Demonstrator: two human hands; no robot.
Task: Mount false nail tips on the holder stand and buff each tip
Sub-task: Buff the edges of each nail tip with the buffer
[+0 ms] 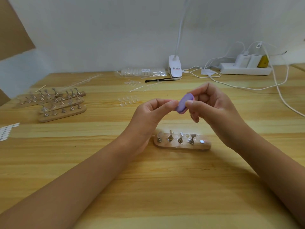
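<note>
Right hand (212,103): raised above the table, fingers curled; thumb and forefinger grip the right end of the buffer.
Left hand (148,116): raised as well, fingers curled; thumb and forefinger tips pinch at the buffer's left end. Whether a nail tip sits between them cannot be told.
Buffer (184,103): a small lilac oval block with a pink edge, tilted, held between the two hands above the holder stand.
Holder stand (181,144): a wooden bar lying on the table (165,187) just beneath the hands, about midway between the left and right edges.
Pegs (180,140): four metal pegs stand on the bar, each with a pale tip on top.
Metal disc (201,141): bare, at the bar's right end.
Loose nail tips (128,100): clear, in short rows on the table beyond the left hand.
Other stands (54,103): several wooden bars with pegs, grouped toward the left edge.
White pads (7,130): at the left edge.
Brush (160,79): black, lying near the far edge.
Packet of tips (143,72): clear, at the far edge, just left of the lamp clamp.
Lamp clamp (175,66): white, at the far edge.
Power strip (245,70): white, toward the far right corner, with plugs in it and white cables trailing away.
</note>
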